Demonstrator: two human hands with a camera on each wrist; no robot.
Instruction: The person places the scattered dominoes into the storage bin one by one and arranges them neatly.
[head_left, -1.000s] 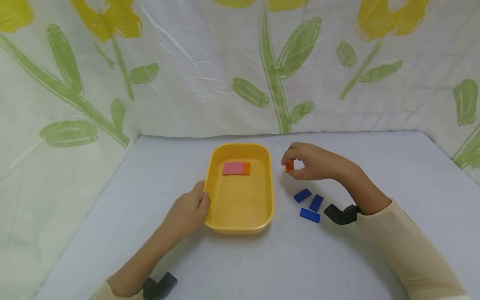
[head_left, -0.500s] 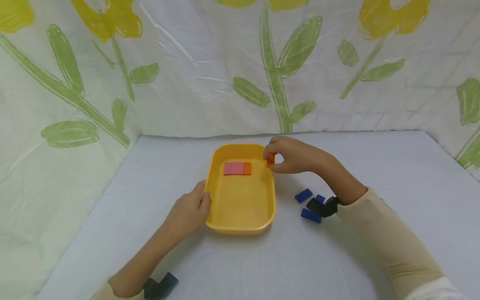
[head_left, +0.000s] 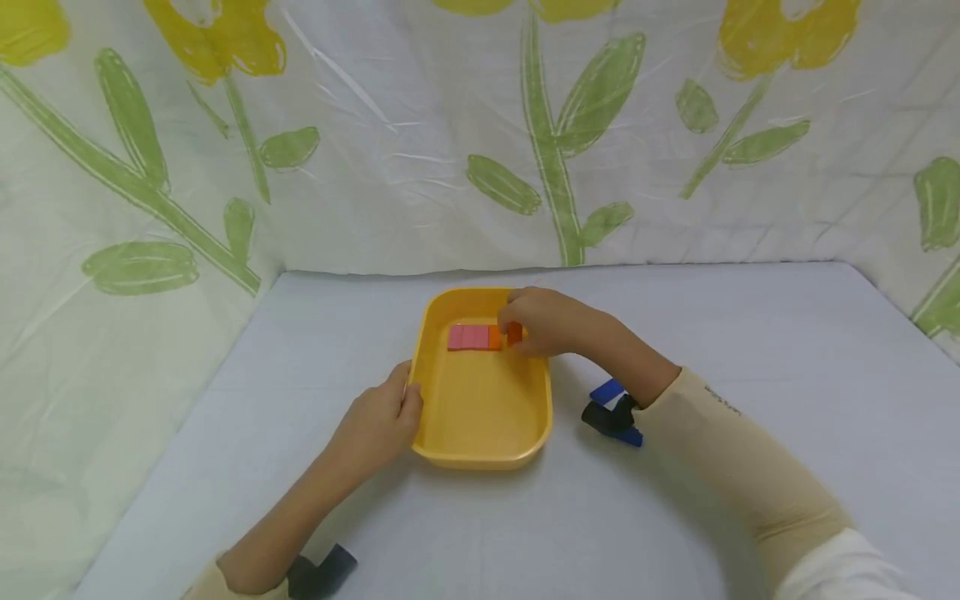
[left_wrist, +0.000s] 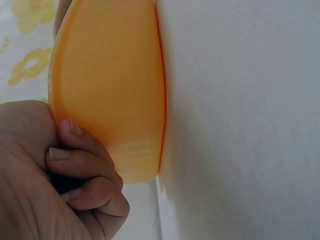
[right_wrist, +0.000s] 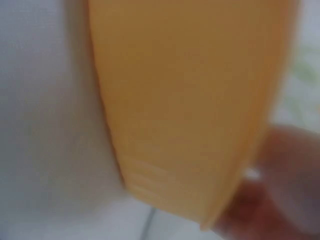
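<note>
A yellow plastic tray [head_left: 480, 408] sits on the table, and my left hand [head_left: 382, 412] grips its left rim. The left wrist view shows the curled fingers [left_wrist: 85, 165] against the tray's outer wall. Inside, toward the far end, pink blocks [head_left: 468, 337] lie in a row with an orange block [head_left: 494, 337] at their right end. Over the tray's right side, my right hand [head_left: 551, 321] pinches another orange block [head_left: 514, 334] beside that row. The right wrist view is blurred; the tray wall fills most of it and hides the held block.
Right of the tray, blue blocks [head_left: 606, 391] lie on the white table [head_left: 480, 533], partly covered by the right wrist's black camera mount [head_left: 607, 415]. A flower-printed sheet [head_left: 375, 150] hangs behind the table.
My right hand has carried the orange block leftward from beside the tray, over its right rim, to near the row inside. The left hand and tray have stayed practically still.
</note>
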